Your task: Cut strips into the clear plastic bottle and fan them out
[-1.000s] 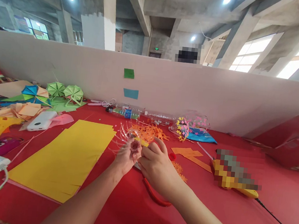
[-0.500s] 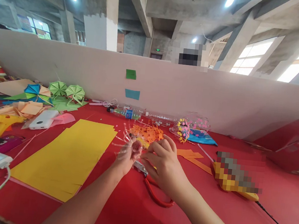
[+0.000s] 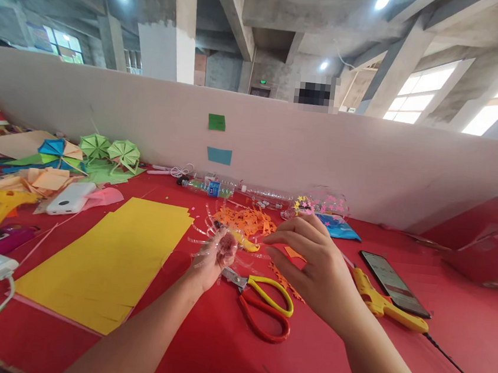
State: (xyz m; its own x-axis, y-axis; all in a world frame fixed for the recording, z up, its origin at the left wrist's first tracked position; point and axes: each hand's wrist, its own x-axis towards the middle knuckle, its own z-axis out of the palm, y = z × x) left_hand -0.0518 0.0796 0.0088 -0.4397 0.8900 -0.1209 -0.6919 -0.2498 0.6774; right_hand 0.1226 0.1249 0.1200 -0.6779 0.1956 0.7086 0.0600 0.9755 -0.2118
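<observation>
My left hand [image 3: 213,260] is closed around a clear plastic bottle piece [image 3: 227,243] cut into thin strips that fan outward. To its right, my right hand [image 3: 308,252] hovers apart from the piece, fingers curved and spread, with nothing visible between them. Scissors [image 3: 268,304] with one yellow and one red handle lie on the table below and between the hands, blades beside my left hand. Behind the hands is a pile of orange paper cut-outs [image 3: 245,220]. A yellow object [image 3: 247,244], partly hidden, lies just right of the bottle piece.
Yellow paper sheets [image 3: 107,260] lie left on the red table [image 3: 196,353]. One yellow glue gun [image 3: 390,308] and a phone [image 3: 394,282] are at right; another glue gun [image 3: 4,205] is far left. Plastic bottles [image 3: 270,197] line the white partition [image 3: 157,123]. Folded green paper umbrellas [image 3: 123,154] stand back left.
My right hand has drawn away from the bottle piece to the right and opened, uncovering the scissors' handles. My left hand keeps its hold in nearly the same place.
</observation>
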